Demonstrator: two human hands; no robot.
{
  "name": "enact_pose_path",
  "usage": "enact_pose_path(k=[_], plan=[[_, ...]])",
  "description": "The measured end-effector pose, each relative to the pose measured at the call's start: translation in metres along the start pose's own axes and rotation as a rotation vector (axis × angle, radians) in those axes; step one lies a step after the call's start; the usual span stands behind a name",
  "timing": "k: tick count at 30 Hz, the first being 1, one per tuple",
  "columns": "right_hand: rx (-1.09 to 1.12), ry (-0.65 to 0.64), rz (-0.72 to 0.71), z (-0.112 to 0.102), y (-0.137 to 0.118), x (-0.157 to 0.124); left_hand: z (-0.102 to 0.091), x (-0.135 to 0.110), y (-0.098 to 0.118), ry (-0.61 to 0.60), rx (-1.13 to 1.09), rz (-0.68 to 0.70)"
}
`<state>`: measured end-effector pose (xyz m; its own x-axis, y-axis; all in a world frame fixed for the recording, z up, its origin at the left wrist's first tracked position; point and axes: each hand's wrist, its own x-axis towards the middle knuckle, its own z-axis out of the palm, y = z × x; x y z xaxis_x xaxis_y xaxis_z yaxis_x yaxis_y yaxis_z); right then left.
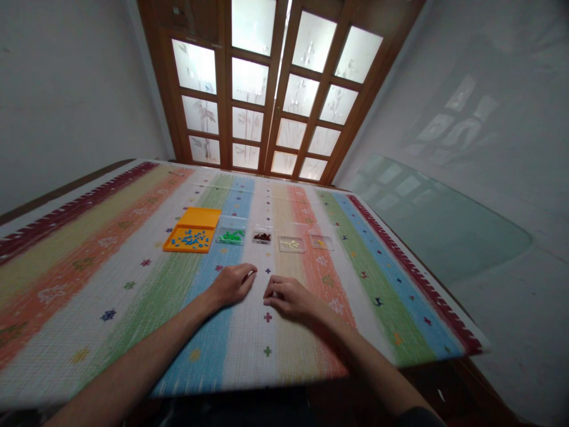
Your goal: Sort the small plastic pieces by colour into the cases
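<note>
My left hand [233,283] rests on the striped tablecloth [249,350], its fingers curled in and nothing visible in them. Close by on the right, my right hand [288,295] also lies with loosely curled fingers, and no object shows in it. The two hands do not touch. Beyond them stands a row of small open boxes. At the left is an orange box [168,245] with blue pieces [192,239]. Clear boxes follow, holding green pieces [232,238], dark brown pieces [262,236], cream pieces [292,244] and a few yellow-orange pieces [320,242].
The boxes' lids, such as the orange lid [200,216], stand open on the far side. Behind the table is a wooden door [226,112] with frosted panes. A pale glass panel [435,219] is by the right wall [511,148].
</note>
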<state>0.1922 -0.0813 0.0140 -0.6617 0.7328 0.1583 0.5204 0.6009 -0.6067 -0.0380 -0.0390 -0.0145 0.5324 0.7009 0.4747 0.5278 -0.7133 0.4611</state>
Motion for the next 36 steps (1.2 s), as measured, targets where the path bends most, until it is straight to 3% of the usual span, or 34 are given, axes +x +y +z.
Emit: enact_pose_path(k=[5, 13, 18, 24, 28, 32, 36], plan=[[0.002, 0.107, 0.093, -0.013, 0.004, 0.004, -0.001, -0.001, -0.001, 0.019, 0.067, 0.014], [-0.143, 0.417, 0.218, -0.056, 0.06, 0.031, -0.002, -0.001, -0.002, 0.042, 0.125, 0.025], [-0.242, 0.537, 0.3, -0.067, 0.078, 0.042, -0.001, 0.0, -0.003, 0.06, 0.125, 0.027], [-0.302, 0.519, 0.349, -0.067, 0.083, 0.039, -0.003, -0.001, -0.001, 0.053, 0.121, 0.005], [-0.285, 0.489, 0.309, -0.062, 0.075, 0.033, -0.003, -0.001, -0.001, 0.036, 0.126, 0.008], [-0.207, 0.433, 0.243, -0.045, 0.054, 0.026, -0.003, -0.002, -0.002, 0.044, 0.125, 0.016], [-0.152, 0.442, 0.265, -0.021, 0.034, 0.02, -0.003, -0.002, -0.002, 0.045, 0.13, 0.021]])
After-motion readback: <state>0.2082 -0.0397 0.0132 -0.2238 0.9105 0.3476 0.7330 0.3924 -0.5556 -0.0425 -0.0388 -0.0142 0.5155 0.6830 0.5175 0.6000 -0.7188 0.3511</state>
